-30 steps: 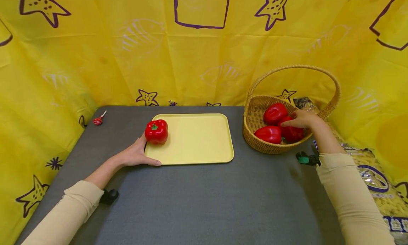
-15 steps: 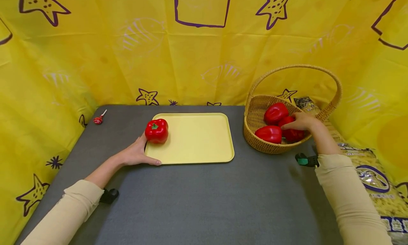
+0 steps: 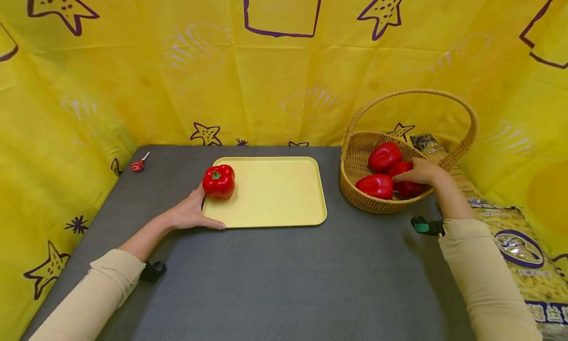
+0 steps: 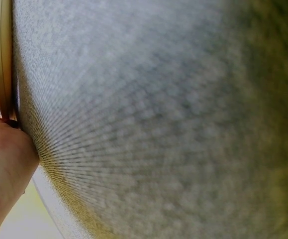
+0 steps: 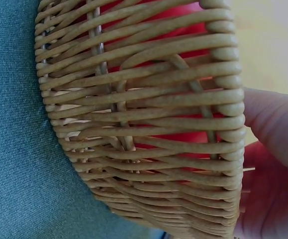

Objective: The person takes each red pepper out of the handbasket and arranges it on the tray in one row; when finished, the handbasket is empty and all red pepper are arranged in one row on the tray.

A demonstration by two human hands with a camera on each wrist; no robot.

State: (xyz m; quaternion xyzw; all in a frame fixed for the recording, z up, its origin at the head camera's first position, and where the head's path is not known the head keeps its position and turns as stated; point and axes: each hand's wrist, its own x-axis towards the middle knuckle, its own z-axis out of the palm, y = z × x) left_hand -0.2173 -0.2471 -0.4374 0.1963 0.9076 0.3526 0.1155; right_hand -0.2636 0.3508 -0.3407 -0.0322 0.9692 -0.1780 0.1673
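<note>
My left hand [image 3: 192, 212] holds the left end of a yellow tray [image 3: 275, 193], thumb along its front edge and other fingers at its left side. In the left wrist view the tray's rim [image 4: 0, 59] meets the hand [image 4: 7, 157]. A red bell pepper [image 3: 219, 182] with a green stem stands at the tray's left end, partly covering my fingers. Reaching into the wicker basket [image 3: 364, 205], my right hand [image 3: 419, 172] grips a red bell pepper [image 3: 408, 188]. Two more red peppers lie beside it: one behind [image 3: 385, 156], one to the left [image 3: 375, 186].
The basket's tall arched handle [image 3: 412, 91] rises over the peppers. A lollipop [image 3: 138, 166] lies at the far left of the grey table [image 3: 284, 277]. Printed bags [image 3: 516, 249] line the right side, and a yellow curtain [image 3: 284, 84] hangs behind.
My right hand has settled slightly lower over the pepper in the basket. The left hand, the tray and the pepper on it stay put.
</note>
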